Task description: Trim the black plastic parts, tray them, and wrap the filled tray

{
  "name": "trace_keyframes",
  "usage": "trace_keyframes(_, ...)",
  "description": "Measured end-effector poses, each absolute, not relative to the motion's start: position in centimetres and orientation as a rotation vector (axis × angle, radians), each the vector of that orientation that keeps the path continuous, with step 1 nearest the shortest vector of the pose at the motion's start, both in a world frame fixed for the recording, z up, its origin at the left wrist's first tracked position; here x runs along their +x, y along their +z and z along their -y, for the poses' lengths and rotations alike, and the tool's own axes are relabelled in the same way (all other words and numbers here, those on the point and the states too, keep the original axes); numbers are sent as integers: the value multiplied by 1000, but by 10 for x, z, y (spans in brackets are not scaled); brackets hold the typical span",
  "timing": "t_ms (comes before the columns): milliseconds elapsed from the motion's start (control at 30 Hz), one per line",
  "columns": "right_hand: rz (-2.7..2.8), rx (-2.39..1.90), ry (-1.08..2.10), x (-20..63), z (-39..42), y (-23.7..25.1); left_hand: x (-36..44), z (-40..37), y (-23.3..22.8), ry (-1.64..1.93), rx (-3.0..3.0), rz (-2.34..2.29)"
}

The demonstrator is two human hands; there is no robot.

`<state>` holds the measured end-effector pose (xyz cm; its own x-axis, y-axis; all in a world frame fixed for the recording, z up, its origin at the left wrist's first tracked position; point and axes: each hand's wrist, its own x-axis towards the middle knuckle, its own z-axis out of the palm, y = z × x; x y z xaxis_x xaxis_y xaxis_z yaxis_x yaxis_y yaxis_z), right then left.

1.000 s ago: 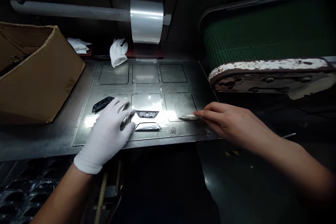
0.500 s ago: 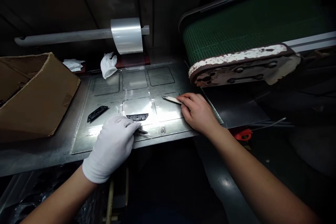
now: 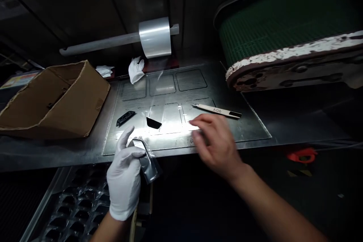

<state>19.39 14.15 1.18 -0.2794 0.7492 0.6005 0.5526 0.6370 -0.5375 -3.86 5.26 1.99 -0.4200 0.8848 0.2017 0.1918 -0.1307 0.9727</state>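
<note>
The gloved left hand (image 3: pixel 124 177) is lifted off the counter (image 3: pixel 56 153), fingers curled around a film-wrapped part (image 3: pixel 146 160) — it sits in that grip just in front of the metal plate (image 3: pixel 255 130), over the counter's near edge. The bare right hand (image 3: pixel 217 143) hovers blurred above the plate's near edge, fingers loose and spread, gripping nothing. On the plate, a small black part (image 3: pixel 153 123) lies in the middle recess of the near row, and another black part (image 3: pixel 125 118) lies to its left. A white knife marked A06 (image 3: pixel 217 110) rests on the plate's right side, just beyond the right hand, apart from it. Behind the plate, a film roll (image 3: pixel 155 37) hangs on a bar; a cardboard box (image 3: pixel 56 100) sits left of the plate, a green conveyor (image 3: pixel 283 30) to its right.
</note>
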Motion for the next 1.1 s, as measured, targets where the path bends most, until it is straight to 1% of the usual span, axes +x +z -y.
trace_keyframes(67, 2063, -905, 413, 166, -136, 16, -41, -51, 15, 1551, 1300, -1676)
trace_keyframes(133, 2157, -841, 469, 142, -137, 20, -46, -50, 10, 1474, 1403, -1759)
trace_keyframes(367, 2485, -918, 390, 101, -153, 23, -57, -51, -2, 1317, 1819, -1875)
trace_keyframes(467, 2590, -957, 366, 96, -153, 20, -61, -54, -5, 1354, 1880, -1897)
trace_keyframes(700, 2639, -991, 338, 91, -150, 12, -72, -49, -13, 1427, 1867, -1860)
trace_keyframes(900, 2559, -986, 353, 94, -149, 10, -69, -40, -4, 1611, 1566, -1776)
trace_keyframes(967, 2441, -971, 469, 97, -140, 14, -65, -36, 2, 1701, 1473, -1753)
trace_keyframes(1000, 2356, -965, 594, 99, -133, 17, -63, -35, 5, 1750, 1446, -1742)
trace_keyframes(1033, 2263, -957, 788, 99, -125, 20, -60, -33, 7, 1801, 1431, -1730)
trace_keyframes(1100, 2018, -916, 1346, 99, -105, 23, -55, -30, 9, 1873, 1421, -1708)
